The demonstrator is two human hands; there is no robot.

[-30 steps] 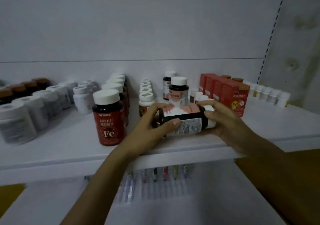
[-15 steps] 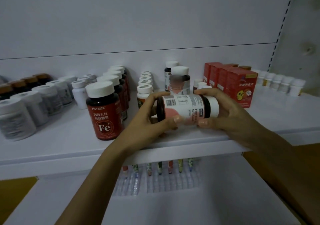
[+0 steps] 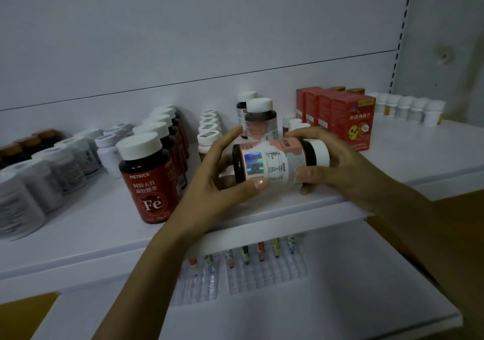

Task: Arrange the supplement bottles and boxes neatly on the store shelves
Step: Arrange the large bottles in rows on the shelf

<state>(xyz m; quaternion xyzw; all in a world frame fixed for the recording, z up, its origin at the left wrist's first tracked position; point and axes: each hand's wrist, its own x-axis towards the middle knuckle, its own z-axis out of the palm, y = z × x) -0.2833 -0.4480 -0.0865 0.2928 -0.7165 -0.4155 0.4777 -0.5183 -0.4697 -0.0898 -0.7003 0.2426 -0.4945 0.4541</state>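
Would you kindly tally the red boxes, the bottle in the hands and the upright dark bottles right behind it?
red boxes: 4
held bottle, gripped sideways by left hand and right hand: 1
upright dark bottles behind it: 2
Total: 7

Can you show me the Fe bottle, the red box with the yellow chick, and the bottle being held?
Fe bottle [image 3: 153,195]: head view, on its red label.
red box [image 3: 351,125]: head view, on its front face.
held bottle [image 3: 275,165]: head view, on its white label.

A slotted upright [image 3: 404,25] runs beside a blotched wall [image 3: 445,25] — clear vial packs [image 3: 264,274] lie lower down.
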